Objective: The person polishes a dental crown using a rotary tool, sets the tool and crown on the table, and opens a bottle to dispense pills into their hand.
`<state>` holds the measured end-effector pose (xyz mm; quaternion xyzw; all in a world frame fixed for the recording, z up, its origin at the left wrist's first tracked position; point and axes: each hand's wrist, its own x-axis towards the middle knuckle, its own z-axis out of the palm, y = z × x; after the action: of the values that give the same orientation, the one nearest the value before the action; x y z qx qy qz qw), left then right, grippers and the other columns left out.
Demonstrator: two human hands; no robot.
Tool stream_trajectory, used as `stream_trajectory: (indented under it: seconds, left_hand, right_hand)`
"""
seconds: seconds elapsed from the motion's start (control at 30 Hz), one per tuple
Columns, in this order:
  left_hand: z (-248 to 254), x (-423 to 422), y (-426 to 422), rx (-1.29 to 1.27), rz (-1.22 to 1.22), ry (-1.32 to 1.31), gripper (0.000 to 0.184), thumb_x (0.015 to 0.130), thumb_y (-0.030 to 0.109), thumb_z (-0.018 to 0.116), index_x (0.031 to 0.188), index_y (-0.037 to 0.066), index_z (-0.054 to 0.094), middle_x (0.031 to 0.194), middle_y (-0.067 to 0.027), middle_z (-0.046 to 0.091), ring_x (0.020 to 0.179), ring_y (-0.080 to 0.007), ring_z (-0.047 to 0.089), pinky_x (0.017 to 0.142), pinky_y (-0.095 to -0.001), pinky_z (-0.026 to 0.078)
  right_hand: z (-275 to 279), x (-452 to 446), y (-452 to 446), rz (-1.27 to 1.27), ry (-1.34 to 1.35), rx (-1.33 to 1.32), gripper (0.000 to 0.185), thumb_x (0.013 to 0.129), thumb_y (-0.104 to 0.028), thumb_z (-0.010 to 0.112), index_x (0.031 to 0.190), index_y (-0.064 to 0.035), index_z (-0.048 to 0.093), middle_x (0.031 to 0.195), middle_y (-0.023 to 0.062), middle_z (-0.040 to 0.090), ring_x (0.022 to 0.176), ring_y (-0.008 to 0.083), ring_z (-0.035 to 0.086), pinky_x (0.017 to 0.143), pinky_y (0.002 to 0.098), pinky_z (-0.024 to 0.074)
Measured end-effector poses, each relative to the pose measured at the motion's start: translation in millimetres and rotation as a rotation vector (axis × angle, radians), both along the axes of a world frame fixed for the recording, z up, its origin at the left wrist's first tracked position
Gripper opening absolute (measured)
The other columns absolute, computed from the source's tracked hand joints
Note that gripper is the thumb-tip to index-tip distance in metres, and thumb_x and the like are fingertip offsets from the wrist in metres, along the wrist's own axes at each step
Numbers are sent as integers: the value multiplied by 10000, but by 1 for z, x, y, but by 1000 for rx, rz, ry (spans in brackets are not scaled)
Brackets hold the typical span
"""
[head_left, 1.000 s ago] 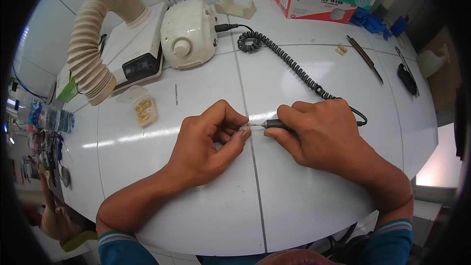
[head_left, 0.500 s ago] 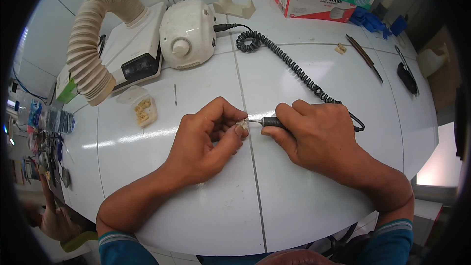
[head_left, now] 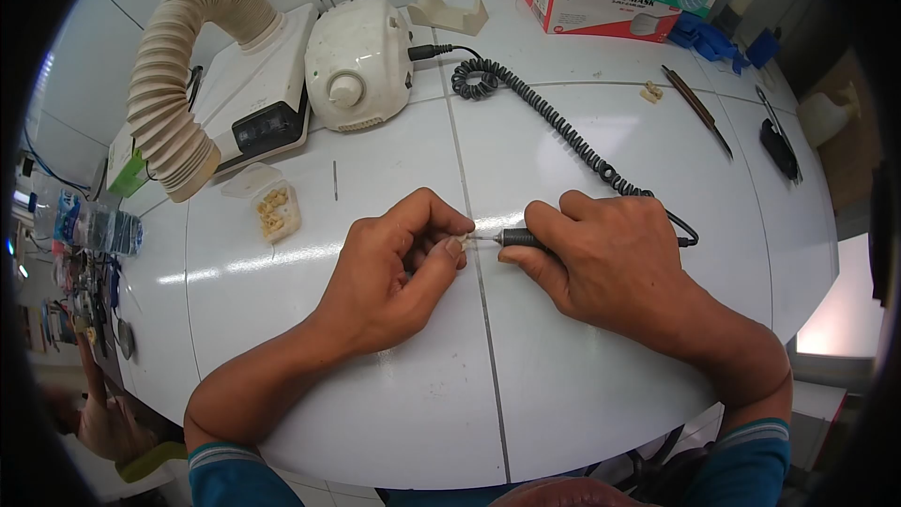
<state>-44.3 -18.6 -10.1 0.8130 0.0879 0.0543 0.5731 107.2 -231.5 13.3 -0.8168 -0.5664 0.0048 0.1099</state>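
My left hand [head_left: 380,272] pinches a small whitish piece [head_left: 463,241] between thumb and fingers, which cover most of it. In my right hand [head_left: 610,258] is a rotary handpiece [head_left: 522,238] with a black ribbed grip, pointing left. Its thin metal bit [head_left: 482,238] reaches the piece at my left fingertips; whether it touches is too small to tell. A coiled black cord [head_left: 554,120] runs from behind my right hand to the cream control unit [head_left: 358,61] with a round knob.
Left of my hands are an open clear box [head_left: 293,225] of yellowish pieces and a thin metal rod [head_left: 335,180]. Behind stands a ribbed hose [head_left: 155,103]. Mask boxes [head_left: 601,5], a brown-handled knife [head_left: 696,108] and a small yellowish piece [head_left: 651,91] lie at the far right.
My left fingers have turned slightly, so less of the small piece shows. The handpiece tip has shifted a little down and left. Everything else on the table looks the same.
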Motion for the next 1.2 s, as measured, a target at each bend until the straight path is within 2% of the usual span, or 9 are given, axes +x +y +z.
stream_trajectory:
  seconds: [0.07,0.17,0.9,1.0,1.1,1.2]
  left_hand:
    - [0,0,0,11,-2,2,143,1061,51,652,1178,-25,686,938,-51,758,721,-43,587,635,-244,455]
    - [-1,0,0,17,2,-5,146,1060,63,666,1178,-21,687,938,-46,756,717,-42,582,631,-243,454]
    - [-3,0,1,-14,19,15,169,1045,101,716,1169,-11,692,944,-35,739,745,-43,584,655,-230,468]
    - [-3,0,1,-23,26,32,170,1046,91,711,1176,-14,687,970,-40,744,774,-42,599,668,-226,470]
    - [3,-1,1,-53,6,61,157,1092,51,616,1233,-17,633,1037,-69,724,898,-88,683,780,-256,551]
    - [10,0,-2,-216,70,101,166,1099,63,612,1253,2,620,1029,-65,722,869,-87,677,740,-246,540]
  right_hand:
    - [-3,0,-1,5,-18,30,434,1035,-503,764,880,-103,697,640,43,621,464,224,583,453,400,424]
    - [2,0,0,-6,6,-27,414,1048,-493,751,964,-88,755,702,94,700,519,248,682,454,398,491]
    - [3,-1,0,-5,12,-45,415,1063,-482,732,956,-82,754,722,103,720,526,261,696,459,396,512]
    - [3,-1,0,-6,11,-29,417,1055,-481,739,942,-80,753,717,100,717,520,267,689,460,401,512]
    - [1,-1,1,-13,8,7,422,1046,-481,748,919,-79,748,695,92,706,508,267,678,454,408,504]
    - [-1,0,1,-28,14,42,426,1039,-482,755,898,-80,737,672,85,693,499,266,667,445,414,491]
